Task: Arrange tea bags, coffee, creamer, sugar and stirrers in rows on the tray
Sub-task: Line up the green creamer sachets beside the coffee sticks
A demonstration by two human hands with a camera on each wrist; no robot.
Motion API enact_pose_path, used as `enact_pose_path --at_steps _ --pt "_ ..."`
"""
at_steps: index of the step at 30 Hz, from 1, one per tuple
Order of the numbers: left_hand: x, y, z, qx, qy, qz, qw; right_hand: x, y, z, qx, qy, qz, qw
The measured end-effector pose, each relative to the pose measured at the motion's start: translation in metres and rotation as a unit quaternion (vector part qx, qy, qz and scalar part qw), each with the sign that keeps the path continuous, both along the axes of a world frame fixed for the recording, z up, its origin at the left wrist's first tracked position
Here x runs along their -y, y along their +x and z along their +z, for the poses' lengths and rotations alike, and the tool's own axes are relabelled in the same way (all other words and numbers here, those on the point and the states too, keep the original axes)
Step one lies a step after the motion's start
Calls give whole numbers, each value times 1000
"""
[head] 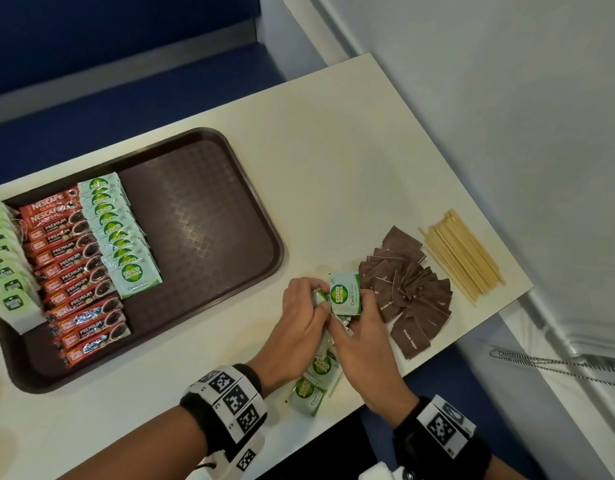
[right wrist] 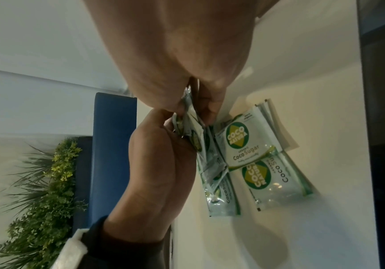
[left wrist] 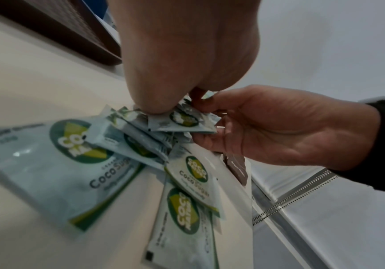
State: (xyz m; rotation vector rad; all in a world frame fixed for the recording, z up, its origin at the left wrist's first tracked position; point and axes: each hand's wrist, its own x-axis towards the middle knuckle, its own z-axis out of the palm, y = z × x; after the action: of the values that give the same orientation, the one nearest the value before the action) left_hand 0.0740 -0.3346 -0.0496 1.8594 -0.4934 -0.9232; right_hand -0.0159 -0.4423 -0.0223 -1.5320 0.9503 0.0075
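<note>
Pinching a small bunch of coco sugar sachets (head: 345, 294) between them, your left hand (head: 299, 327) and right hand (head: 364, 344) both have a grasping grip, above loose sachets (head: 311, 386) on the worktop (head: 333, 161), right of the tray (head: 209, 216).

White table (head: 333, 161), blue bench seat (head: 126, 84), green plant (right wrist: 41, 191)

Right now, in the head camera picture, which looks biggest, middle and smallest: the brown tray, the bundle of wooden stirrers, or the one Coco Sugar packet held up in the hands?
1. Brown tray, biggest by far.
2. Bundle of wooden stirrers.
3. Held Coco Sugar packet, smallest.
</note>
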Motion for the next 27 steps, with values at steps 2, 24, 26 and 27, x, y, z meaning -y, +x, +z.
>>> enact_pose_path --at_steps 2,24,26,27 --pt "-2 -1 0 -8 -8 18 1000 1 3 0 -1 8 0 1000" --pt "-22 23 38 -51 -86 201 974 18 16 29 80 20 -57 995" --pt "-21 30 50 -113 -106 182 971 15 25 39 95 38 -43 994" --pt "-20 34 56 -132 -111 169 970 11 30 44 100 51 -27 993"
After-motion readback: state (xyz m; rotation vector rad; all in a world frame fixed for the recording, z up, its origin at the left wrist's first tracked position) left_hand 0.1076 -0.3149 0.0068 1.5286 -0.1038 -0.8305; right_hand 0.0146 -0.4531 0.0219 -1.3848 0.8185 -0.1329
